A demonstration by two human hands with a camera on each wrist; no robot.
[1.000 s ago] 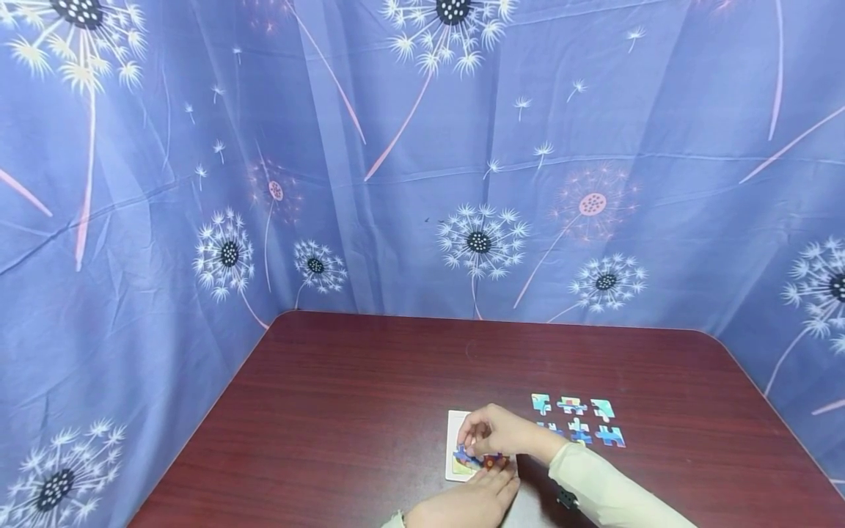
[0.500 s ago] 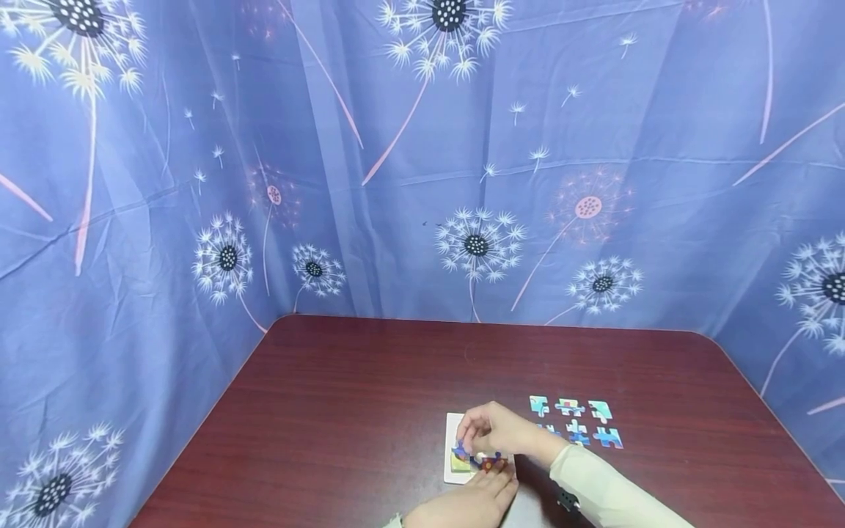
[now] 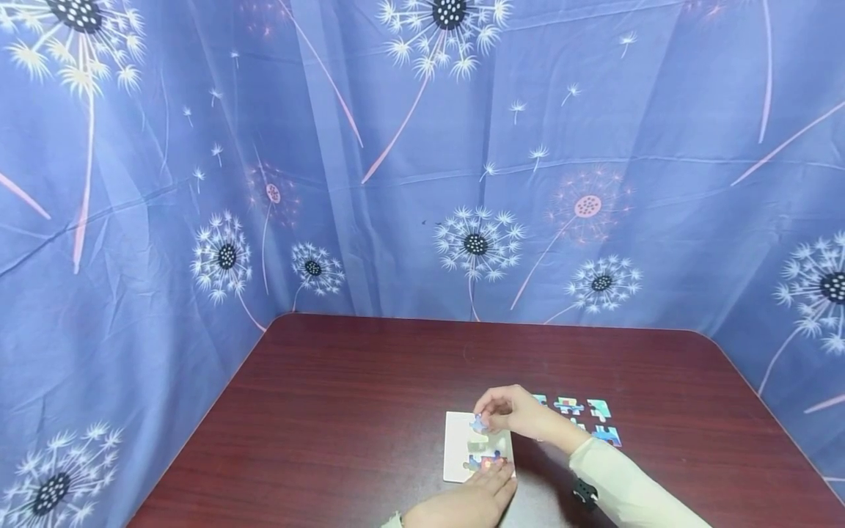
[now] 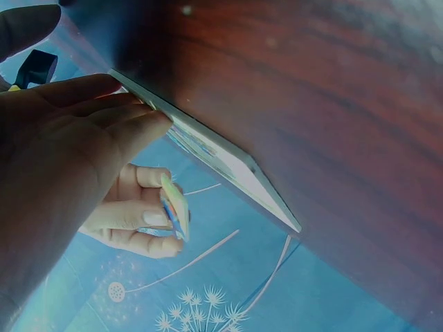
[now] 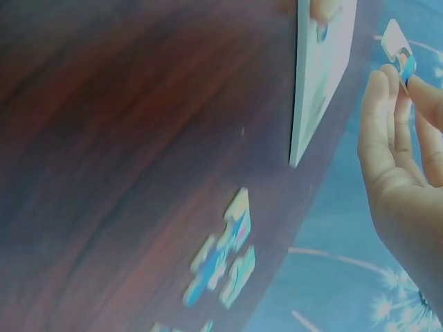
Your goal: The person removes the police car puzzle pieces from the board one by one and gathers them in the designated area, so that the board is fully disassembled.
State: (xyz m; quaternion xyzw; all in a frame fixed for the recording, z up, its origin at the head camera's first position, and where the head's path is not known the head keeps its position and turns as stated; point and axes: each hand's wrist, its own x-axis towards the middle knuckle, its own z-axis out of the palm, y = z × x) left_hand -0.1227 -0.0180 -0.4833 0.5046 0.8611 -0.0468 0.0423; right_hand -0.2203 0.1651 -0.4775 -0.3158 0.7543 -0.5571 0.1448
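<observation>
My left hand rests with extended fingers on the near right part of a white puzzle tray. Just beyond its fingertips, colourful jigsaw pieces lie in the tray, partly covered by that hand. Over the tray's far part, my right hand pinches one puzzle piece between thumb and fingers. In the left wrist view this piece shows a pale edge and stands off the tray. The right wrist view shows the same piece tilted up at the fingertips.
Several loose puzzle pieces lie in rows on the dark red wooden table, right of the tray and partly behind the right hand. A blue dandelion-print curtain hangs behind and beside the table.
My right hand has lifted the puzzle piece from the tray's near left part and moved it away from me and slightly right. The left hand stays on the tray.
</observation>
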